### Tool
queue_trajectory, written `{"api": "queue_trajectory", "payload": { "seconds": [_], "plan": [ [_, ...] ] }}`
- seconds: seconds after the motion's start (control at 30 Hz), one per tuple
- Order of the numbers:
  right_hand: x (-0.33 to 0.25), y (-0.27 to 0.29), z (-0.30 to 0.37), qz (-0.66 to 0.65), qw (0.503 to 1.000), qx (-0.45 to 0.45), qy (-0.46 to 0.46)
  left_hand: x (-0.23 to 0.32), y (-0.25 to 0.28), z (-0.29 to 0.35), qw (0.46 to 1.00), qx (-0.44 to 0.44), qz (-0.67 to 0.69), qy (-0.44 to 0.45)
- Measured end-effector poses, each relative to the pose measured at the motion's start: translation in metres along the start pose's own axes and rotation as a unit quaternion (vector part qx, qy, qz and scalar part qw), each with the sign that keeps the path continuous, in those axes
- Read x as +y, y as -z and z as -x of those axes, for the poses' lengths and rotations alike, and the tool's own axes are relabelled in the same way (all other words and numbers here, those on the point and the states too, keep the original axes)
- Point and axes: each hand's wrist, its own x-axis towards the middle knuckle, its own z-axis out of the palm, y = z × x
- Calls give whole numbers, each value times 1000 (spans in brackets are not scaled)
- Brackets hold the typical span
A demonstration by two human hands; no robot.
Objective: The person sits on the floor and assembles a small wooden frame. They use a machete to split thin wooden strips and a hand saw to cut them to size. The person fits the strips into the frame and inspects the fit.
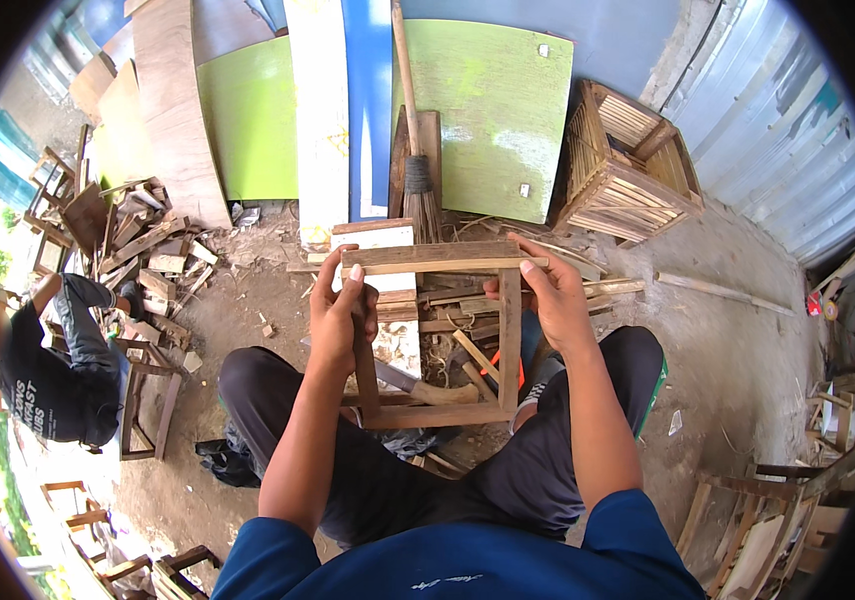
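Observation:
My left hand (340,310) grips the upper left corner of a rectangular wooden frame (435,257), its thumb lying on the top bar. At the upper right corner my right hand (556,302) holds the same frame, fingers curled behind it. The frame hangs over my lap, and its lower bar is close to my knees. Through its opening I see a tool with a curved wooden handle (448,394) and a flat grey part, along with loose wood strips (475,352) and an orange object (522,368). A white board (388,236) lies partly behind the frame.
A broom (418,185) leans on green panels (488,110) at the back. A slatted wooden crate (623,185) stands at the back right. Scrap wood (153,250) is heaped at left, near a seated person (58,370). Wooden frames (758,520) stand at lower right.

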Motion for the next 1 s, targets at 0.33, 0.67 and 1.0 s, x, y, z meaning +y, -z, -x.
{"api": "queue_trajectory", "payload": {
  "seconds": [0.33, 0.67, 1.0],
  "plan": [
    [-1, 0, 1, 26, 1000, -9, -3, -1, 3, -1, 1000, -1, 1, 5],
    [1, 6, -1, 134, 985, 45, 101, 2, 3, 1, 1000, -5, -17, 12],
    [6, 15, 1, 278, 959, 27, 52, -8, 0, -1, 999, 10, -36, 11]
  ]
}}
